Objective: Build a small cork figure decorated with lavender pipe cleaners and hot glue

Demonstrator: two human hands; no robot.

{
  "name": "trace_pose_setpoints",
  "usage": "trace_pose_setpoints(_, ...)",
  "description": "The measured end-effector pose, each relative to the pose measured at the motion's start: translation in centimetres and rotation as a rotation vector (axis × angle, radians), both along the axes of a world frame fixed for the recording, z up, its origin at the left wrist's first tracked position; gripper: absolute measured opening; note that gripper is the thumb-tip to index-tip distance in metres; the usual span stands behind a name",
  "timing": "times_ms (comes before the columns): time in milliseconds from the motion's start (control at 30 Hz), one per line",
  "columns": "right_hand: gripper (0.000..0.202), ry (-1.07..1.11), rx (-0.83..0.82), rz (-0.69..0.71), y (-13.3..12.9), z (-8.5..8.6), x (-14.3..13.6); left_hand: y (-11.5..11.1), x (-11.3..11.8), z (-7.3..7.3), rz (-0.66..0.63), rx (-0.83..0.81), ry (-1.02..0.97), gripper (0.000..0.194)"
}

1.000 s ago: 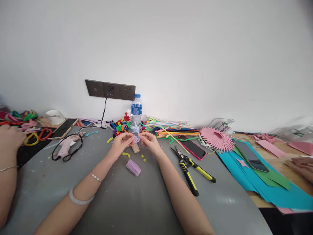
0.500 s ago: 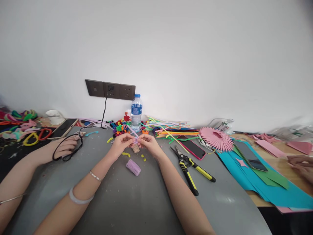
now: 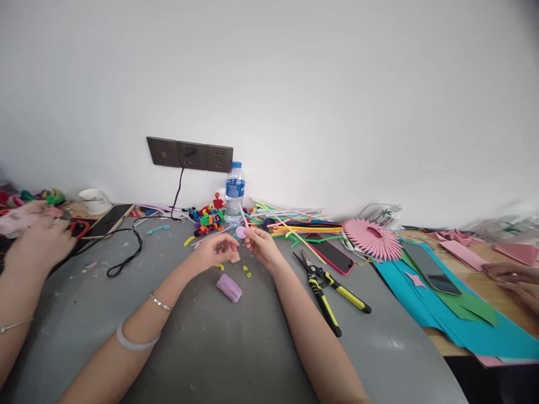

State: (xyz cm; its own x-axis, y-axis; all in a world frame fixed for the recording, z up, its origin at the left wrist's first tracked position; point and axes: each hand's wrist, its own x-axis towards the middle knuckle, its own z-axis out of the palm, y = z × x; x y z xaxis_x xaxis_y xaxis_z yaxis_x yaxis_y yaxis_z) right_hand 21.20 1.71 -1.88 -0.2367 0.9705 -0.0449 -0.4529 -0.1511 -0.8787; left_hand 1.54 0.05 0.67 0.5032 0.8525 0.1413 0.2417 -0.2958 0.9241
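Observation:
My right hand (image 3: 261, 247) is closed, pinching a lilac pipe cleaner (image 3: 241, 232) whose one end is wound into a flat round coil and whose tail sticks up. To its left my left hand (image 3: 215, 250) hangs with loosely curved fingers, apart from the coil. Its fingertips are at a small tan piece (image 3: 235, 258), partly hidden; whether they touch it I cannot tell. On the grey table (image 3: 202, 348) below lies a lilac fuzzy bundle (image 3: 229, 288). Small yellow bits (image 3: 245, 268) lie near it.
Pliers-like cutters (image 3: 322, 280) lie open at right, beside a pink-edged phone (image 3: 330, 253). A water bottle (image 3: 234, 193) stands behind my hands, near loose pipe cleaners (image 3: 303, 224). Another person's hand (image 3: 42, 244) is at left; a black cable (image 3: 126, 264) loops nearby. More hands (image 3: 514, 275) are at far right.
My left hand has let go of the coil and dropped slightly. My right hand carries the coil a little right and up. The left co-worker's hand left the cable and moved left.

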Motion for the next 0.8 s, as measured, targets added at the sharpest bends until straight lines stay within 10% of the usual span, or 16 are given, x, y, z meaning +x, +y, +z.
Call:
trace_pose_setpoints(100, 0.039, 0.053, -0.013, -0.030, 0.3, -0.2, 0.2, -0.7, -0.5, 0.8, -0.330, 0.226, 0.337, 0.043)
trace_pose_setpoints(367, 0.037, 0.131, -0.060, -0.047, 0.7, -0.6, 0.6, -1.8, 0.0, 0.3, -0.428, 0.235, 0.587, 0.029)
trace_pose_setpoints(800, 0.031, 0.222, -0.041, 0.105, -0.1, 0.3, 0.1, 0.8, 0.0, -1.4, 0.132, 0.083, -0.159, 0.041)
